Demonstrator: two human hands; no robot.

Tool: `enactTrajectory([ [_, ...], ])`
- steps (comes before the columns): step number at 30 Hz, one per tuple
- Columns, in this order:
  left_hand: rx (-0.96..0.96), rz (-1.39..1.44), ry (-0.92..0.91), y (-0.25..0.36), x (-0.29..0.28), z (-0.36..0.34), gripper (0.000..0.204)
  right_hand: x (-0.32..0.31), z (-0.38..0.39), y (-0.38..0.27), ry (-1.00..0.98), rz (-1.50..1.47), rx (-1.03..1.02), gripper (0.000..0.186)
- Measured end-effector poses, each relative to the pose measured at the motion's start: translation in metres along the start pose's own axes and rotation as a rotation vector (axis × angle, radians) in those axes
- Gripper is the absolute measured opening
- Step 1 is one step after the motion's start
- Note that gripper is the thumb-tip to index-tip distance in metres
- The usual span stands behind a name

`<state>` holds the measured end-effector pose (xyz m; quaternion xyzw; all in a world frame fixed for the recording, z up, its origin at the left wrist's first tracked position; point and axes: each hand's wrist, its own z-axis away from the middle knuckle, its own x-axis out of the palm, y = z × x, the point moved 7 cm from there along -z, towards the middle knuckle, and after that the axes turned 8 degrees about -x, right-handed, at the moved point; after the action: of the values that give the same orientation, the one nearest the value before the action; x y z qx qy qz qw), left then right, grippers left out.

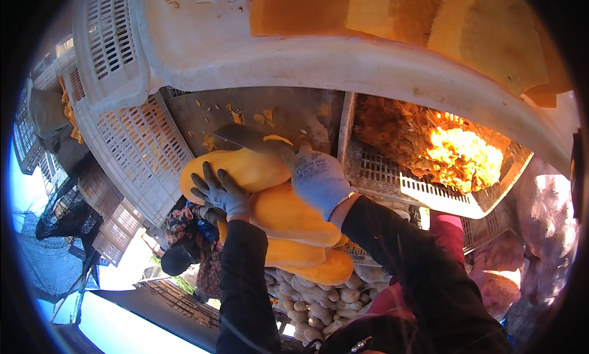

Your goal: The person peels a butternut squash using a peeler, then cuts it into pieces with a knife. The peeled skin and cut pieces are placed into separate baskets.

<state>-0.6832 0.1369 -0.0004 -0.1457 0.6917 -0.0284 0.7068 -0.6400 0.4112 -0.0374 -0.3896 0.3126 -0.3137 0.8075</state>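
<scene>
A peeled orange squash (261, 170) lies across the top of a pile. My left hand (224, 194), in a glove with dark fingers, rests on its left part with the fingers spread. The right hand (319, 176), in a pale grey glove, is closed at the squash's right end around the handle of a wide-bladed knife (248, 139); the handle itself is mostly hidden. The blade points left along the squash's far side, with a thin orange peel strip (278, 138) on it. More peeled squashes (294, 216) are stacked beneath, nearer to me.
Orange scraps litter the dark board (245, 111) beyond. A crate (374, 167) of peelings stands right, a white slatted crate (144, 145) left. Across the far side runs a white tub (343, 62) with large orange pieces. Unpeeled squashes (313, 302) lie below; another person (202, 250) is at lower left.
</scene>
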Motion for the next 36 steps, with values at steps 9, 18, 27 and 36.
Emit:
enactTrajectory([
  [9, 0.070, 0.041, -0.010, 0.004, -0.003, -0.001, 0.047, 0.007, -0.025, 0.044, 0.283, -0.250, -0.002, 0.044],
  [18, -0.120, 0.130, -0.005, -0.010, -0.003, 0.000, 0.053, 0.021, 0.038, 0.054, 0.288, -0.436, 0.011, 0.051],
  [27, -0.124, 0.134, 0.018, -0.009, 0.001, -0.002, 0.054, 0.043, 0.028, 0.034, 0.204, -0.109, -0.027, 0.050],
  [36, 0.058, 0.084, 0.043, -0.011, -0.002, 0.000, 0.053, 0.034, -0.014, 0.035, 0.048, -0.199, 0.074, 0.044],
])
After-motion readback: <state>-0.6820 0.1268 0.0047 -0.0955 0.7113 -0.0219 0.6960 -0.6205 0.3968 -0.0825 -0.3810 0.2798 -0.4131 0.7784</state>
